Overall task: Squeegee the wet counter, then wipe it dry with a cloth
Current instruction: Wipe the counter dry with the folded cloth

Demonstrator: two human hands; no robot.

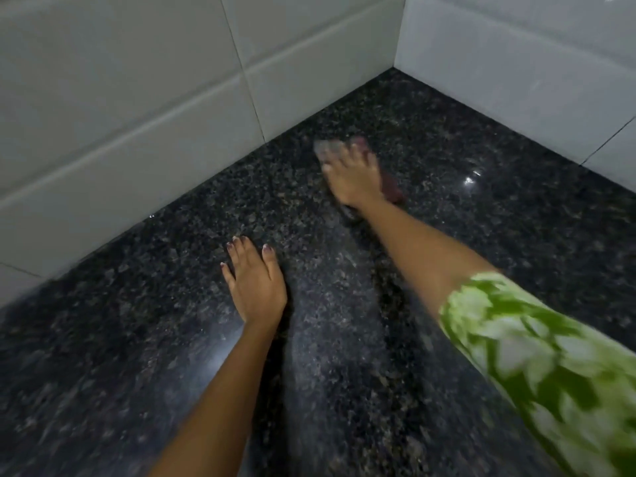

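one soft, limp cloth [390, 187] is pressed flat under the spread fingers of the right hand [354, 177] at the far counter [499, 173], best bunched mid-fold, while the left hand [256, 284] is laid flat, holding nothing.

A dark speckled granite counter [481, 187] runs into a corner of pale tiled walls [120, 98], its polished top catching bright glints near the right wall. A blurred cloth [392, 187], grey and reddish, lies on the stone toward the far corner under the right hand [354, 177]. The left hand [256, 284] rests flat on the counter nearer the left wall, well apart from the cloth.
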